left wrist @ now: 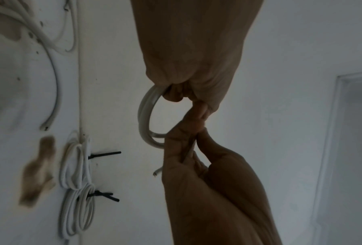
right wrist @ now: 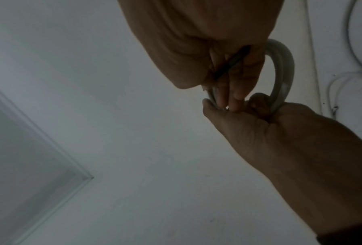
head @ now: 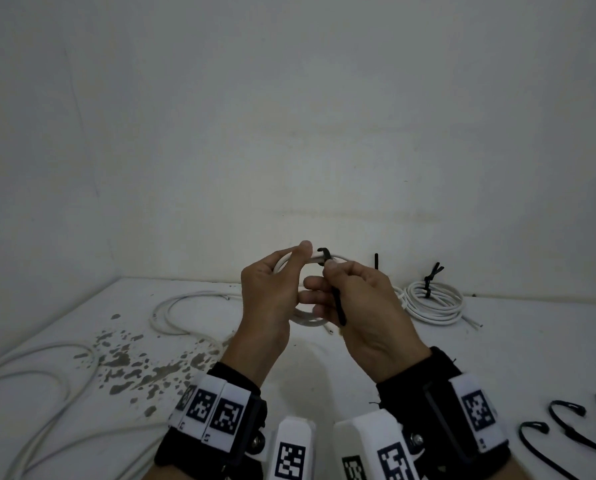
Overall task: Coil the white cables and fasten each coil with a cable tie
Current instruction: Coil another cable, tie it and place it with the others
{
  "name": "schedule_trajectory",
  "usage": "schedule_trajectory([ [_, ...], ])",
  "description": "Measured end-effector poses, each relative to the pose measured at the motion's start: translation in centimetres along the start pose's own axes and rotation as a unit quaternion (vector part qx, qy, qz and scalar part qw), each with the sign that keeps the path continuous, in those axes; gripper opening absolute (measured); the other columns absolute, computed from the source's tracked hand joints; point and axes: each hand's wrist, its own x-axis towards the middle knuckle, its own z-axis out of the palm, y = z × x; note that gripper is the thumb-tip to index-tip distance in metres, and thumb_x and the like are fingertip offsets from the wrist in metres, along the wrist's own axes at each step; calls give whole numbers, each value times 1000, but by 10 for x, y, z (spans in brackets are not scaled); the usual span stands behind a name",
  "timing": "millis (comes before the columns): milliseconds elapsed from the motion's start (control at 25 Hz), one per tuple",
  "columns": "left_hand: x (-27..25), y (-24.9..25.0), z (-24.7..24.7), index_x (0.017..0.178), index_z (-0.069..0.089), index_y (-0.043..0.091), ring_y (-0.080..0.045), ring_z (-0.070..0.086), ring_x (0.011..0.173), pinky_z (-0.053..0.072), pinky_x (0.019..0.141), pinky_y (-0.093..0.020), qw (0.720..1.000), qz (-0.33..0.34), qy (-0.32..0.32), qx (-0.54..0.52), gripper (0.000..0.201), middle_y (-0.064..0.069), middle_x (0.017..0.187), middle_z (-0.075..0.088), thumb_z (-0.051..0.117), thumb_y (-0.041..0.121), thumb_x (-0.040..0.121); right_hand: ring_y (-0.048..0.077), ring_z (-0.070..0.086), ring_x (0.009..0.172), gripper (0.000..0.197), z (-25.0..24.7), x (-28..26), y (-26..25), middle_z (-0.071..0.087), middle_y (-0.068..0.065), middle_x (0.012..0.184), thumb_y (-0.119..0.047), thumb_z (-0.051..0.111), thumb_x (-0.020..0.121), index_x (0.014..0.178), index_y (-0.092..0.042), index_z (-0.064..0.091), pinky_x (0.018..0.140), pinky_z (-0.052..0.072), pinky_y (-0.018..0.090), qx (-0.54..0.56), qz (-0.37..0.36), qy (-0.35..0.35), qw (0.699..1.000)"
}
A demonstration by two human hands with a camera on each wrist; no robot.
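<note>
While both hands are raised above a white table, the left hand grasps a small coil of white cable, its fingers curled round the coil's left side and the thumb pressing on the top. The right hand pinches a black cable tie between thumb and forefinger right where the tie loops over the top of the coil; the tie's tail hangs down across the right palm. A short cut end of the cable sticks out below the hands. On the table at the far right lie two finished coils, just beside each other, each bound with a black tie whose ends stick up. On the left, loose white cables curve across the surface, near a patch of dark speckled stains. At the near right edge lie spare black cable ties, bent into open loops. Both wrists wear black bands carrying white blocks printed with black square markers. A plain pale wall rises behind the table.
</note>
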Motion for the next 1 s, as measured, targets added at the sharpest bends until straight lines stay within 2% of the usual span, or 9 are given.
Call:
schedule_trajectory([
  [120, -1, -3, 2, 87, 79, 16, -14, 29, 46, 32, 45, -23, 999, 24, 29, -25, 12, 11, 44, 40, 74, 27, 86, 8, 36, 38, 17, 4, 0, 3, 44, -3, 49, -9, 45, 105, 91, -7, 54, 37, 31, 18, 48, 20, 51, 997],
  [200, -1, -4, 0, 89, 78, 14, -12, 24, 46, 27, 42, -22, 998, 36, 36, -40, 13, 12, 43, 35, 74, 25, 86, 7, 24, 38, 19, 1, 1, -2, 30, -5, 47, -9, 44, 104, 87, -9, 52, 37, 23, 19, 74, 53, 42, 995],
  [280, 0, -3, -3, 91, 78, 12, -10, 25, 45, 27, 42, -21, 997, 54, 35, -44, 14, 13, 44, 37, 73, 24, 87, 9, 25, 41, 20, -5, 1, -10, 29, -3, 53, -14, 45, 103, 86, -11, 54, 40, 23, 20, 74, 98, -2, 992],
  [400, 1, 0, -4, 92, 77, 11, -8, 28, 45, 29, 42, -20, 996, 73, 31, -34, 15, 15, 45, 41, 73, 24, 87, 12, 39, 45, 27, -15, 3, -19, 41, -1, 57, -19, 43, 104, 86, -8, 59, 44, 34, 21, 112, 154, -72, 979],
  [520, 1, 0, -5, 89, 78, 13, -12, 29, 47, 30, 43, -22, 997, 65, 25, -26, 13, 12, 48, 42, 73, 24, 87, 14, 54, 50, 26, -20, 6, -21, 55, 4, 65, -11, 42, 102, 89, -4, 63, 45, 45, 22, 182, 198, -104, 957],
  [640, 2, -2, -6, 88, 77, 13, -12, 26, 47, 26, 43, -22, 998, 62, 20, -22, 11, 13, 45, 39, 73, 23, 87, 9, 30, 37, 25, -20, 9, -21, 33, -4, 53, -9, 40, 101, 83, -5, 56, 37, 26, 20, 222, 216, -97, 946],
  [720, 1, -4, -6, 90, 78, 11, -12, 25, 47, 26, 43, -23, 998, 58, 18, -23, 13, 12, 45, 37, 73, 23, 87, 7, 20, 31, 28, -17, 8, -20, 22, -7, 46, -9, 39, 102, 78, -8, 53, 33, 18, 19, 203, 206, -77, 954],
  [880, -1, -6, -5, 94, 76, 7, -11, 25, 45, 26, 44, -23, 998, 43, 16, -39, 16, 13, 42, 38, 72, 21, 87, 5, 13, 25, 29, -10, 3, -15, 17, -7, 39, -12, 45, 103, 75, -11, 52, 26, 13, 17, 168, 174, -25, 970],
  [1000, -1, -5, -6, 93, 76, 9, -9, 28, 43, 29, 43, -22, 999, 44, 12, -26, 15, 14, 41, 41, 72, 22, 88, 6, 13, 26, 26, -3, 2, -7, 16, -7, 37, -12, 50, 99, 74, -14, 51, 29, 12, 14, 170, 159, 6, 973],
])
